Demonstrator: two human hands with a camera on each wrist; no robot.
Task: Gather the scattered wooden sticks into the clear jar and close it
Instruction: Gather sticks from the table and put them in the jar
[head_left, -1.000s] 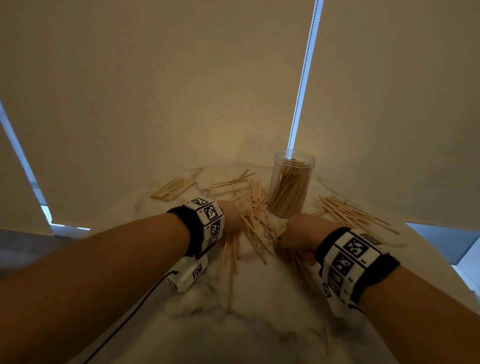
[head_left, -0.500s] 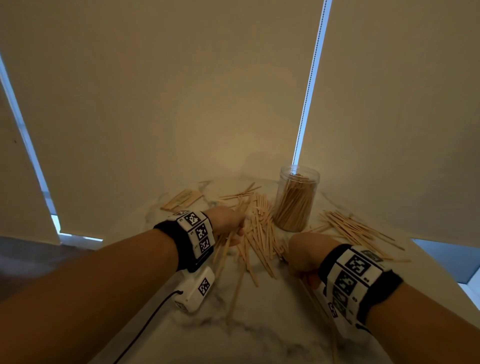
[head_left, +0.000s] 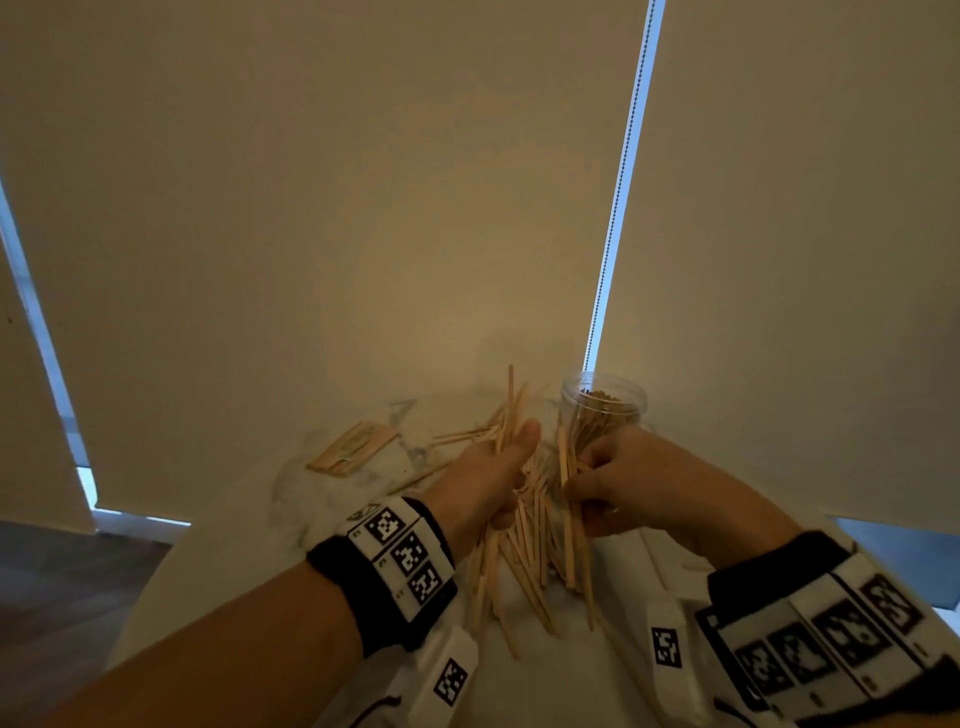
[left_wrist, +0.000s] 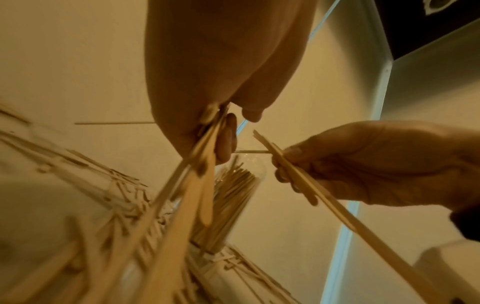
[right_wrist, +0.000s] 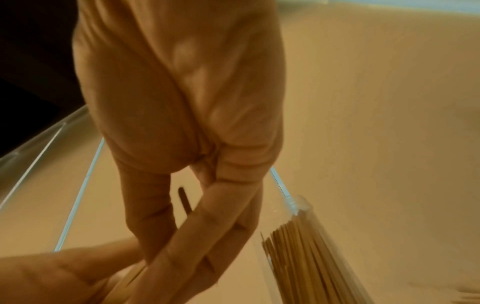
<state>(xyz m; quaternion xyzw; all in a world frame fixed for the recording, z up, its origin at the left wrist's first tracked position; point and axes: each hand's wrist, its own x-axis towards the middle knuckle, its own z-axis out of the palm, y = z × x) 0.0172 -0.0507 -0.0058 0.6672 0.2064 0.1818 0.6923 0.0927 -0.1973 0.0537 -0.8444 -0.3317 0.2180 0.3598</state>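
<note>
The clear jar (head_left: 602, 410) stands open on the white marble table, packed with upright wooden sticks; it also shows in the left wrist view as the jar (left_wrist: 233, 197) and in the right wrist view as the jar (right_wrist: 314, 253). My left hand (head_left: 498, 467) grips a bundle of sticks (head_left: 511, 415) lifted off the table, just left of the jar. My right hand (head_left: 613, 478) pinches a few sticks (head_left: 566, 467) beside it; in the left wrist view the right hand (left_wrist: 350, 164) holds these sticks (left_wrist: 298, 174) slanting downward. More loose sticks (head_left: 524, 566) lie below both hands.
A small stack of flat sticks (head_left: 353, 447) lies at the table's far left. Closed roller blinds (head_left: 363, 208) hang right behind the table, with a bead chain (head_left: 618, 197) above the jar. The table edge (head_left: 156, 571) falls off at left over dark floor.
Both hands have risen from the table with sticks in them and come together in front of the jar. The camera has tilted and moved closer.
</note>
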